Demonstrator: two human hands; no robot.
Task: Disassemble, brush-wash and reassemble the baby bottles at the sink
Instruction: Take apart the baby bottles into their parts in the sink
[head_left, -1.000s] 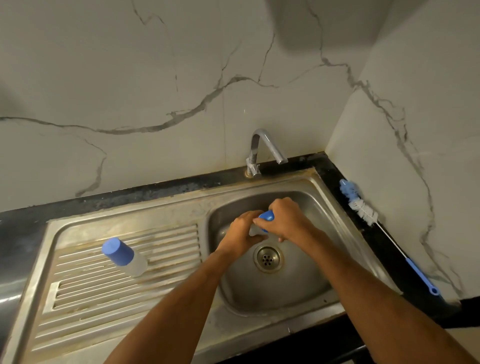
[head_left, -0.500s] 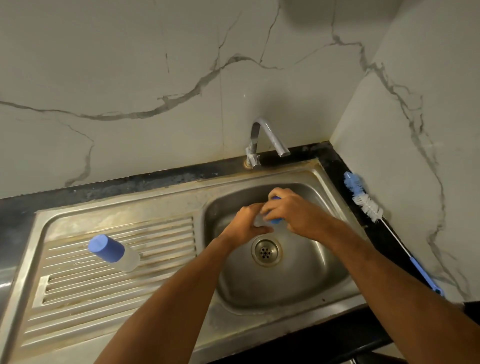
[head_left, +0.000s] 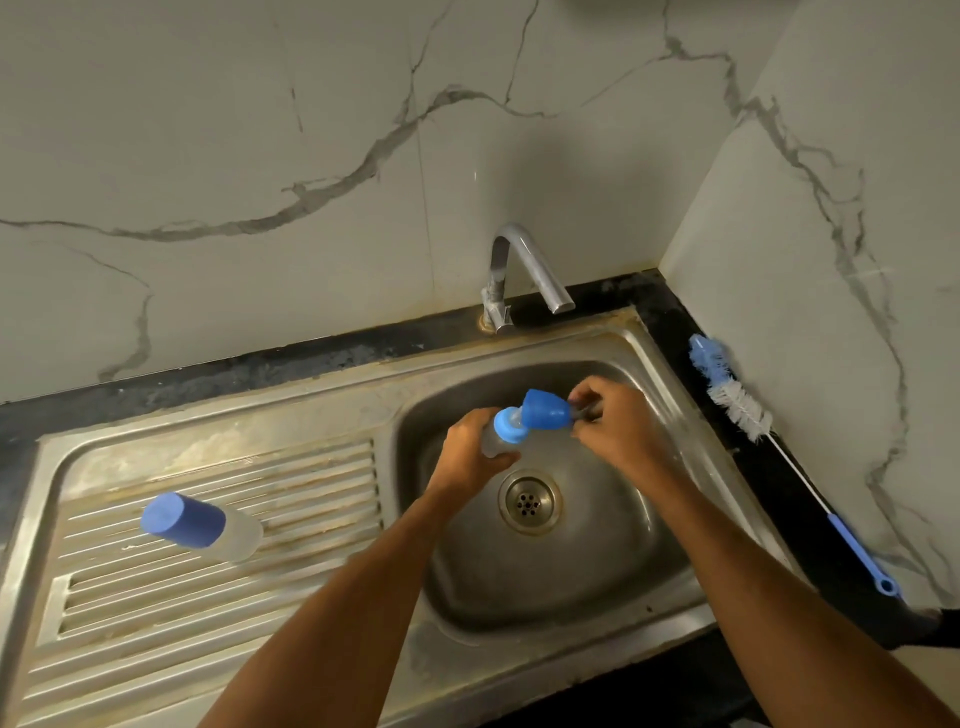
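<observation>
Head camera looks down on a steel sink (head_left: 670, 582), both of the person's hands held over the basin. Left hand (head_left: 470, 457) grips a clear baby bottle (head_left: 491, 441), fingers curled round its body so only a pale sliver shows beside the thumb; the bottle's light blue collar ring (head_left: 508, 425) sticks out just past those fingers, tilted up and toward the other hand. Right hand (head_left: 615, 426) pinches the darker blue cap (head_left: 545, 410) by its wide end, fingertips closed narrow on the rim. The cap is off the bottle, its rounded top just beside the collar ring, between the two sets of fingers; whether the two still touch I cannot tell.

Directly below the left hand's knuckles sits the drain (head_left: 530, 501). Beyond the right hand's fingertips the tap (head_left: 524, 270) bends over the basin, no water visibly running. Well apart from the left hand's fingers, out on the ribbed drainboard (head_left: 218, 613), a second bottle (head_left: 200, 526) with its blue cap on leans, cap away from the hands. Well past the right hand, a long bottle brush (head_left: 737, 402) with white and blue bristles lies on the black counter (head_left: 691, 332) along the wall.
</observation>
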